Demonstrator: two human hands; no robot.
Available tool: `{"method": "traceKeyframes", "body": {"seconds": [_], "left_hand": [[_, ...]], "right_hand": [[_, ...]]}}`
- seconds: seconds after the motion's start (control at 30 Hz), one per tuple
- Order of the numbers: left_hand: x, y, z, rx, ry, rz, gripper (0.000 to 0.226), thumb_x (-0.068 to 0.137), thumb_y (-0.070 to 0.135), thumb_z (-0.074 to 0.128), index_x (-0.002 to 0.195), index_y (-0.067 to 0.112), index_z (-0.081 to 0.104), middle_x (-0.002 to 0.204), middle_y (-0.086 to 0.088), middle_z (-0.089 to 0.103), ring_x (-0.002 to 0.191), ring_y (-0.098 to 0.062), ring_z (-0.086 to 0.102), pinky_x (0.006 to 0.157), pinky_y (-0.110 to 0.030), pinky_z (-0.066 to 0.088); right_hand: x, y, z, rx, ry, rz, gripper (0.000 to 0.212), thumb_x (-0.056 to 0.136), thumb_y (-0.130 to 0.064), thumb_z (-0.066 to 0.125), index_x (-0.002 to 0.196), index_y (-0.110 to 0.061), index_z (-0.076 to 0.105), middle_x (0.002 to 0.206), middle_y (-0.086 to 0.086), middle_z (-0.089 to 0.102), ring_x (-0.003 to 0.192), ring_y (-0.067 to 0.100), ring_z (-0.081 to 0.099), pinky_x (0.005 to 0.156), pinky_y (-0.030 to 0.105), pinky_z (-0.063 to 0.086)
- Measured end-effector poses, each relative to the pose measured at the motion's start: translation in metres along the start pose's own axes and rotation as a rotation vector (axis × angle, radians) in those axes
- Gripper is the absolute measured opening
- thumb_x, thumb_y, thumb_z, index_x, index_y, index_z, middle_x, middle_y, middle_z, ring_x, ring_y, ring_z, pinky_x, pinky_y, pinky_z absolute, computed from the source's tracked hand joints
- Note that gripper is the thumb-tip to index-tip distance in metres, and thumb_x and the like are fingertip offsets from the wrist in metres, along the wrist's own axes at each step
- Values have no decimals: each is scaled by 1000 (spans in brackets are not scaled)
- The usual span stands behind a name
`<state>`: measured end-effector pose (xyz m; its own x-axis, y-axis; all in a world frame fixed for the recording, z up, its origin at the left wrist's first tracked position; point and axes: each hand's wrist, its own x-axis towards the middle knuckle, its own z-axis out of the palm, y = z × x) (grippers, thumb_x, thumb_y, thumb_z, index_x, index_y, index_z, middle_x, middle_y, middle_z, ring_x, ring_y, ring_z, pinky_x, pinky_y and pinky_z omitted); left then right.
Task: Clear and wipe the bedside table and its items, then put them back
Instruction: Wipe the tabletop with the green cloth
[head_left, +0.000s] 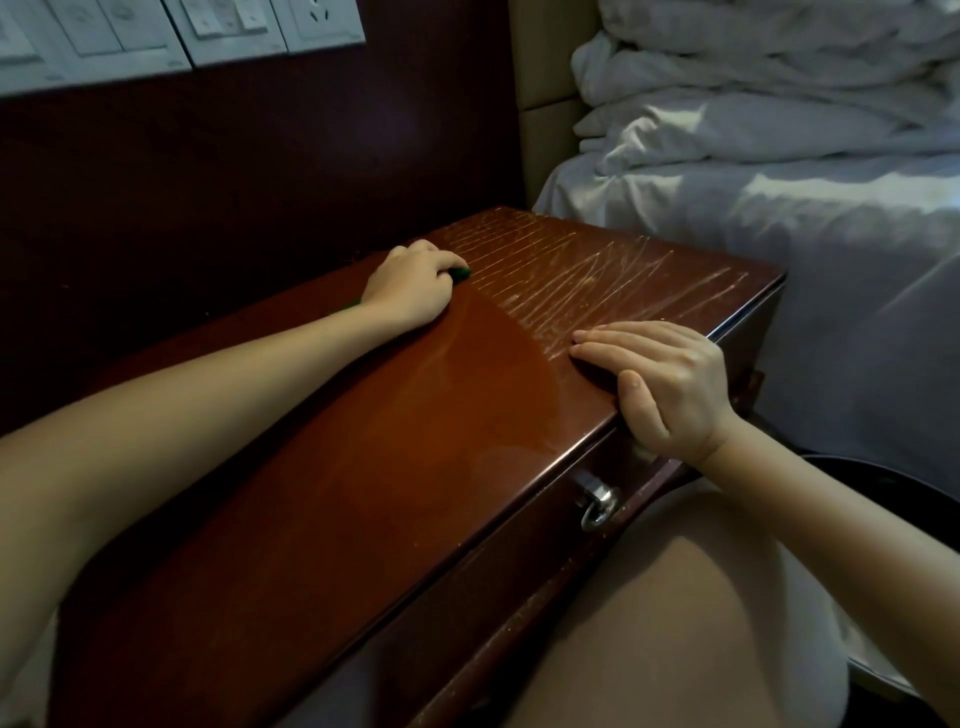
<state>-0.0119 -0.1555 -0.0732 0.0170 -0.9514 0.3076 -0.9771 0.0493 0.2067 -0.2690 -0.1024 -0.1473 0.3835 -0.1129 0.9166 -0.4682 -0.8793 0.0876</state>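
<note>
**Left hand presses a green cloth on the bedside surface while the right hand braces the front edge**

The dark red-brown wooden surface (415, 441) of the bedside table runs from the lower left towards the bed (779, 234). Nothing stands on it but the two hands. Its near and middle parts look glossy. The far right part is crossed by many pale scratches or streaks.

The left hand (410, 291) lies palm down at the back of the surface, close to the dark wall panel (208, 182). Its fingers curl over a green cloth (461, 274). Most of the cloth is hidden under the hand. Only a green tip shows beyond the fingertips, with a sliver near the wrist. The cloth sits at the edge of the scratched area.

The right hand (660, 379) rests at the front right edge of the surface and holds nothing. Its fingers are straight and lie flat on the top, pointing left. The thumb lies along the front edge.

Below that edge a metal ring pull (597, 506) hangs on the drawer front (519, 571). White crumpled bedding (753, 104) is piled on the bed to the right. A row of white wall switches (156, 31) sits at the upper left. The person's knee (675, 623) fills the lower right, in front of the drawer.
</note>
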Motion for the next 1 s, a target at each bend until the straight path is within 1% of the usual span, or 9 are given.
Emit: {"method": "traceKeyframes", "body": {"seconds": [0.1, 0.33, 0.57, 0.73, 0.83, 1.0], "left_hand": [[-16, 10, -2, 0, -10, 63, 39, 97, 19, 34, 126, 32, 57, 133, 2, 48, 125, -21, 39, 101, -38, 37], [-70, 43, -12, -38, -35, 174, 37, 99, 21, 36, 126, 35, 56, 127, 9, 49, 119, -14, 39, 91, -25, 32], [-143, 69, -30, -117, -77, 358, 35, 97, 22, 41, 122, 39, 59, 124, 15, 49, 114, -3, 39, 91, -19, 31], [-182, 68, -39, -134, -99, 474, 38, 93, 30, 36, 121, 36, 61, 120, 16, 53, 111, -5, 44, 89, -18, 37], [-184, 68, -40, -161, -125, 474, 37, 93, 27, 39, 120, 36, 62, 119, 16, 53, 110, -5, 44, 88, -18, 38], [-179, 67, -41, -214, -158, 484, 37, 92, 25, 42, 121, 36, 62, 119, 17, 53, 112, -4, 43, 93, -23, 39]], "right_hand": [[1, 0, 0, 3, -1, -1, 60, 98, -27, 18, 95, -4, 73, 97, 10, 72, 90, 25, 70, 76, 37, 55], [1, 0, 0, 0, -9, 1, 61, 99, -27, 17, 96, -4, 73, 97, 10, 72, 90, 25, 69, 77, 37, 55], [0, -1, -1, -3, -19, 6, 59, 98, -27, 19, 96, -4, 73, 99, 10, 72, 91, 26, 69, 77, 36, 53], [1, -1, -1, 6, -22, 16, 60, 98, -28, 18, 96, -4, 73, 98, 10, 72, 91, 25, 69, 79, 34, 51], [0, -1, -1, -1, -23, 17, 60, 99, -28, 18, 97, -4, 73, 98, 10, 72, 91, 25, 69, 79, 34, 51], [1, -1, -2, -1, -25, 10, 60, 98, -28, 18, 96, -4, 73, 98, 10, 72, 91, 26, 69, 78, 34, 53]]}}
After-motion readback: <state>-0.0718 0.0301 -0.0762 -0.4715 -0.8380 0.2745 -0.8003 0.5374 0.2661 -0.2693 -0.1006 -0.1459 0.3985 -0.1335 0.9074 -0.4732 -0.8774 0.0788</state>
